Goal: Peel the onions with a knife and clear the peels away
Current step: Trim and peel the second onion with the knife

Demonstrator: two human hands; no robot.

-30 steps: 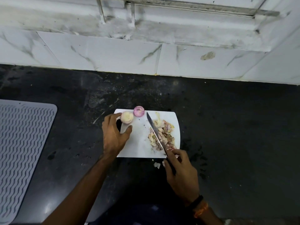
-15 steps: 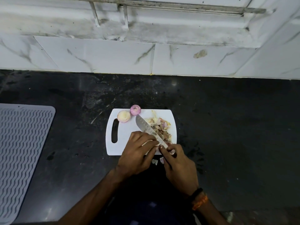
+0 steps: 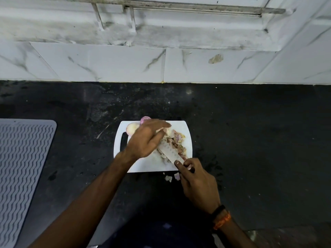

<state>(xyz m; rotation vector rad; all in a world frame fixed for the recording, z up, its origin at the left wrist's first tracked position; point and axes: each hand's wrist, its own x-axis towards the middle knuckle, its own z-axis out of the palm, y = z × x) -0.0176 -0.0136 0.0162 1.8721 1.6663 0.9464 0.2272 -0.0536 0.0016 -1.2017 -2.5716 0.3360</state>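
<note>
A: Where's the peel pile (image 3: 176,142) relative to the hands?

B: On the right half of the cutting board (image 3: 152,164), which sits mid-table, nearer the front edge. Left hand (image 3: 146,138) is right over the pile's back-left end, fingers stretched out toward the back of the board, fairly straight. Can't tell if the fingertips touch peel or just hover.

A: Right hand?

B: Right hand (image 3: 196,181) is at the board's front-right corner, fingers curled round the handle of the knife (image 3: 170,153), forefinger laid along the blade base. Blade lies flat-ish, long axis running from that corner diagonally back-left, along the left flank of the pile.

A: So the pile's boxed in.

B: Roughly: blade on its near-left side, left palm above the far end. Both hands are close; the left is nearer the bulk. My read is a gather between palm and blade.

A: Onions?

B: Two at the board's back-left corner: a pale peeled onion (image 3: 132,128) and a purple onion (image 3: 144,119), partly hidden behind the left hand. Both look peeled.

A: Strays?

B: A few peel scraps (image 3: 172,177) on the table just off the board's front edge, beside the right hand. They'd need a separate pick.
</note>
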